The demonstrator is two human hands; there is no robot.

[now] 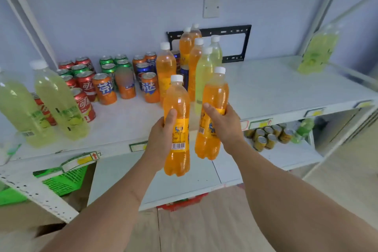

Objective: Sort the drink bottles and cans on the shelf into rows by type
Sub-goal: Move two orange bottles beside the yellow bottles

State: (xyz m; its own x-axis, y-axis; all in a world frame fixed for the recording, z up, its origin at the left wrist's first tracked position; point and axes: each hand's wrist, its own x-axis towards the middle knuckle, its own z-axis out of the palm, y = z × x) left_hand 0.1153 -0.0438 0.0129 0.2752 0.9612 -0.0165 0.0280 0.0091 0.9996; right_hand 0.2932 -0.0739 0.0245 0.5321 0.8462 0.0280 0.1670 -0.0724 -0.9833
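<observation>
Right now each hand grips its own orange soda bottle upright in front of the white shelf [276, 88]: the left hand [161, 139] is wrapped around the label of one orange bottle [177, 129], the right hand [224, 122] is closed on the other orange bottle [212, 116] just beside it. Behind them stand more orange and yellow-green bottles [204, 71], with red cola cans [86, 83], green cans [108, 65] and orange cans [104, 88] to the left.

Glossy clear plastic bottles [177, 108], shiny metal cans [104, 89], matt white shelf [276, 88].
</observation>
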